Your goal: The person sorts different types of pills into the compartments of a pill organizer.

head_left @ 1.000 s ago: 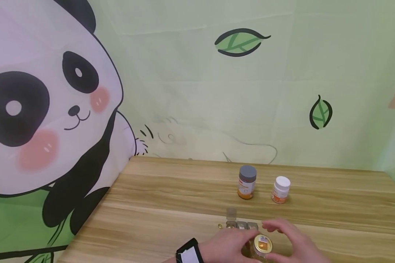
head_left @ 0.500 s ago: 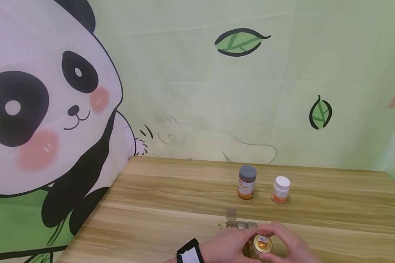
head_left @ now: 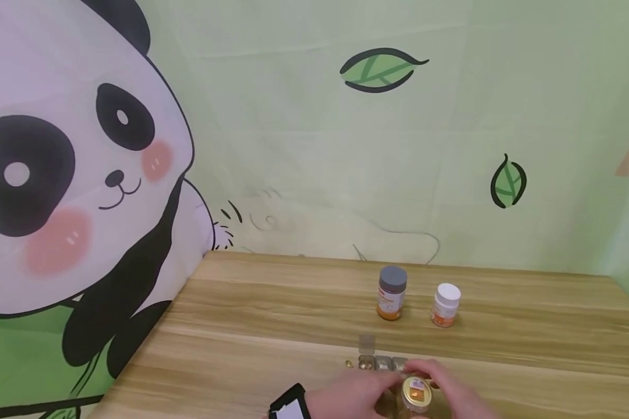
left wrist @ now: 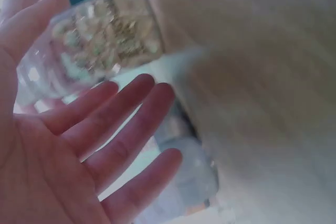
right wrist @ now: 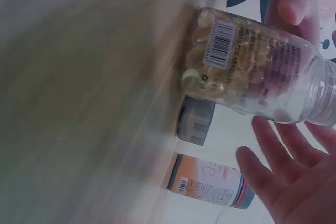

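A clear pill bottle (right wrist: 247, 66) with a gold lid (head_left: 416, 393) stands upright between both hands; amber softgels show through its wall. My left hand (head_left: 348, 393) has thumb and index finger around the bottle's side, its other fingers extended in the left wrist view. My right hand (head_left: 448, 387) curves thumb and index finger about the gold lid; the lid falls outside the right wrist view. Just behind the hands sits a grey translucent pill organizer (head_left: 383, 363). Its leftmost compartment has the flap raised and holds softgels. One golden softgel (head_left: 349, 364) lies beside it.
Farther back on the wooden table (head_left: 272, 308) stand a supplement bottle with a dark grey cap (head_left: 392, 294) and, to its right, a smaller white bottle (head_left: 445, 305). A panda-printed cloth (head_left: 314, 145) hangs behind the table. My left wrist wears a black band (head_left: 289, 401).
My right hand's fingers, spread around the lid a second ago, have come in to it and shifted left. My left hand stays at the bottle. The head view has tipped slightly.
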The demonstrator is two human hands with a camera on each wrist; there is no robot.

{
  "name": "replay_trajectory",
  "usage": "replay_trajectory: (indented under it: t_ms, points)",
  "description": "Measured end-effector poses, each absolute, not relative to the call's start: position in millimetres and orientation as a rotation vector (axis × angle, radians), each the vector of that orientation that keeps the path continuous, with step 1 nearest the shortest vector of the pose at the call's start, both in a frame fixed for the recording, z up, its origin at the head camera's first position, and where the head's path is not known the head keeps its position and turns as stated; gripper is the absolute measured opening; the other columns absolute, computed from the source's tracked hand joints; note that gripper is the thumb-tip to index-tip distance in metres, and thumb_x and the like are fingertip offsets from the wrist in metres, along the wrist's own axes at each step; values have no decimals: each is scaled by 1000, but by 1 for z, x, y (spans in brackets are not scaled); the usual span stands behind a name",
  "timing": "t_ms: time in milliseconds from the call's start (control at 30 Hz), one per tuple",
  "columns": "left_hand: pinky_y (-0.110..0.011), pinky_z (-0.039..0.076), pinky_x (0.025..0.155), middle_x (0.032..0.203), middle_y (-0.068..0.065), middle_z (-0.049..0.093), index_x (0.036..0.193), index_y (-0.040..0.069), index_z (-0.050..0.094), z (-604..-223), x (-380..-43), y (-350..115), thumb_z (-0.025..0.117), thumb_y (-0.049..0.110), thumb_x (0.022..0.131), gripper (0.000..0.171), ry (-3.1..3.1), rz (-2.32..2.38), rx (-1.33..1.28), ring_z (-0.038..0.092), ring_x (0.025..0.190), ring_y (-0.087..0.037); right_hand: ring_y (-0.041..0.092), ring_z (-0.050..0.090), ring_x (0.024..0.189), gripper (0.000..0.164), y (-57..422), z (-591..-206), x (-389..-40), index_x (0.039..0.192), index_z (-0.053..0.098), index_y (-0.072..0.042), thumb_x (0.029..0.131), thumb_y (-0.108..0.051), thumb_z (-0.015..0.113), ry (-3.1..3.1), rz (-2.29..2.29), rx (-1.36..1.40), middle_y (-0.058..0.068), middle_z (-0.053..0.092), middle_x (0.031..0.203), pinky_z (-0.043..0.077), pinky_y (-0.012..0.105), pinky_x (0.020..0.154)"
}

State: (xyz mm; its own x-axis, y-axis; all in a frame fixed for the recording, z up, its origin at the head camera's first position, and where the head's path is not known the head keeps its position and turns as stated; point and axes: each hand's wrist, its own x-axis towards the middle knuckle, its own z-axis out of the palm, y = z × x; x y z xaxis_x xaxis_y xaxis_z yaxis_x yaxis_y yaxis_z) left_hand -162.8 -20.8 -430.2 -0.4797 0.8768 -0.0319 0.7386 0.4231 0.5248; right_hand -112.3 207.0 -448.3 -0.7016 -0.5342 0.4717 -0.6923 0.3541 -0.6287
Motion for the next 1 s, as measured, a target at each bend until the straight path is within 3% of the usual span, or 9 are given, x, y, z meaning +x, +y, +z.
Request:
replay_trajectory:
  t_ms: [167,400,767,867,1000]
  points:
    - [-13,42,74,106,15,63,122,16,63,-428,-164,-31,65,43,91,42,2445,623,1402,54,90,6,10,51,116,77,207,-450,-116,138,37,1,77,-15,81,-2505,1376,1154,12,55,126,47,31,82]
    - [-14,42,75,108,15,64,119,17,64,-427,-163,-40,63,44,93,38,2454,635,1416,55,92,6,10,51,116,69,204,-449,-118,135,38,0,80,-11,79,-2527,1520,1179,11,55,124,44,28,89]
    - [-10,41,72,105,15,64,113,16,66,-426,-164,-42,64,37,94,28,2424,680,1462,54,86,9,6,55,103,51,212,-449,-121,123,43,0,84,-6,75,-2564,1701,1177,10,59,112,48,28,77]
    - [-9,40,72,104,14,65,111,15,66,-425,-164,-44,63,34,95,25,2423,699,1493,54,86,10,5,56,101,48,220,-451,-119,122,44,0,84,-7,75,-2574,1627,1102,13,59,111,49,29,72]
    - [-7,40,72,100,13,66,109,15,67,-425,-163,-48,63,33,95,22,2492,721,1573,54,85,11,4,56,98,47,235,-451,-118,120,47,-6,84,-14,77,-2631,1473,929,6,62,110,49,29,66]
